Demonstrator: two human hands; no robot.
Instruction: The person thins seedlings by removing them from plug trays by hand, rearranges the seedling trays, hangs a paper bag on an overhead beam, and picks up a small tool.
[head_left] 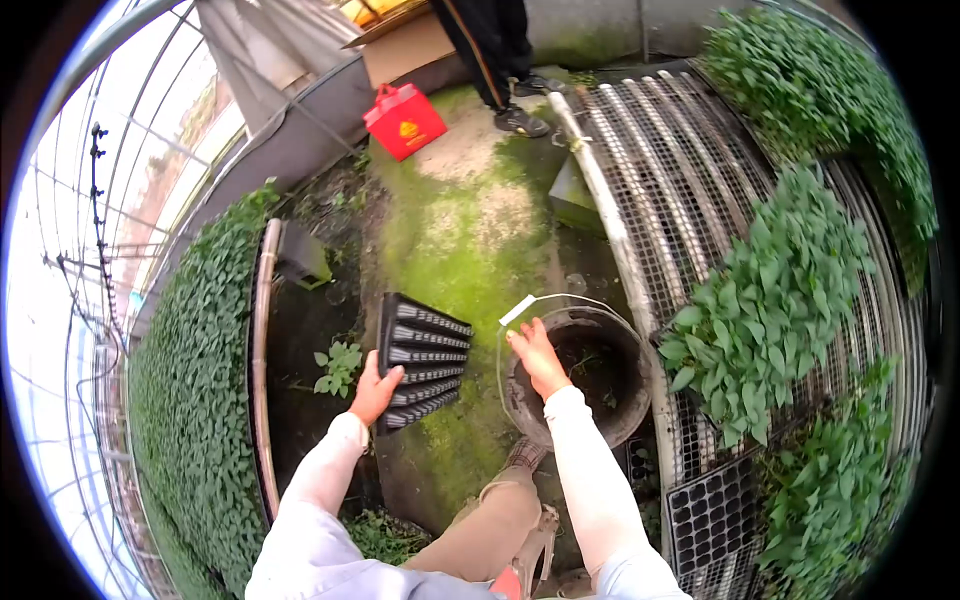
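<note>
I had the left hand (372,393) pinching the edge of the black trays (428,358), thumb on their ribbed plastic, above the mossy floor (425,250); a deep, even hold suited the stack best, lest it splay. The right hand's (541,360) fingers curled beside the round, dull bucket's (625,430) smooth white grip (517,310), though I couldn't tell whether they pinched the thin wire (500,372).

In our left hand (374,388) we hold a stack of black trays (428,362); our right hand (538,355) is at the white handle (517,310) of a bucket (590,375); a red bag (405,121) sits ahead.
</note>
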